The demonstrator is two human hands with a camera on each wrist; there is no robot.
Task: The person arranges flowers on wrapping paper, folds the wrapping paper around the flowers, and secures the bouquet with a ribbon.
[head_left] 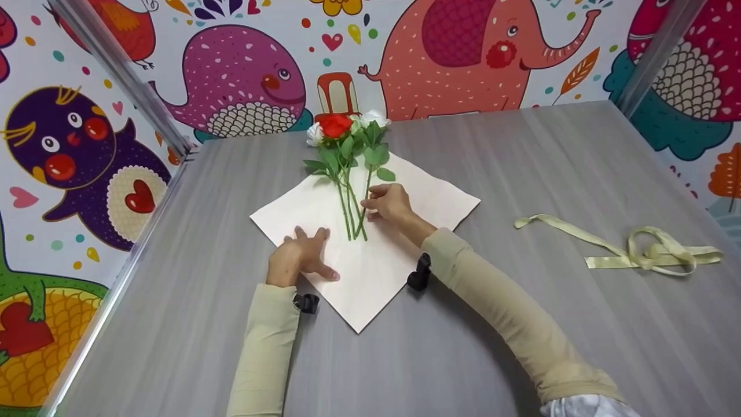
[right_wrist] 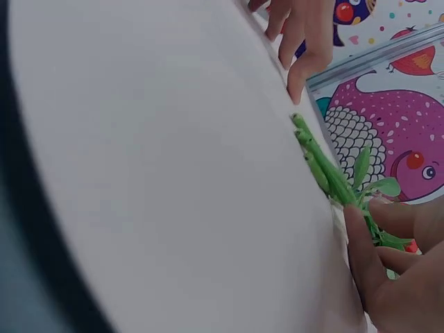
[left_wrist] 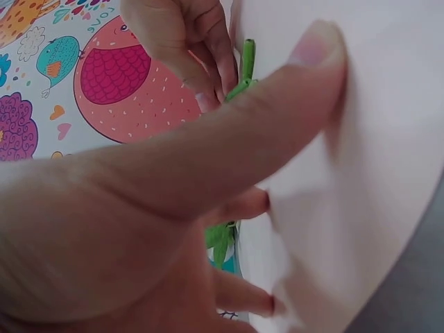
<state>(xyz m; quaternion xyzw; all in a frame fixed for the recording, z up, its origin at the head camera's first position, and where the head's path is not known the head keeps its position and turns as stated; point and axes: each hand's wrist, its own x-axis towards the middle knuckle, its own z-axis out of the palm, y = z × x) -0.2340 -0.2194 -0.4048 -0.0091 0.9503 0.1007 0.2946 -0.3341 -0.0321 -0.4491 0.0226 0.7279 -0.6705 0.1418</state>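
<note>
A pale pink sheet of wrapping paper (head_left: 428, 191) lies on the table with one corner toward me. On its far half are a red rose (head_left: 336, 125) and white roses (head_left: 375, 119), with green leaves and several long stems (head_left: 345, 211). My right hand (head_left: 391, 204) pinches the rightmost stem between thumb and fingers; the stems' lower ends cross just below it. My left hand (head_left: 298, 255) has its fingers spread, with fingertips resting on the paper's left part. In the right wrist view, the cut stem ends (right_wrist: 300, 125) point toward the left hand's fingers.
A pale yellow ribbon (head_left: 622, 255) lies loosely looped on the grey table (head_left: 521, 156) at the right. Printed panels (head_left: 347, 52) with cartoon animals stand behind and at both sides, with metal posts (head_left: 124, 75) at the corners.
</note>
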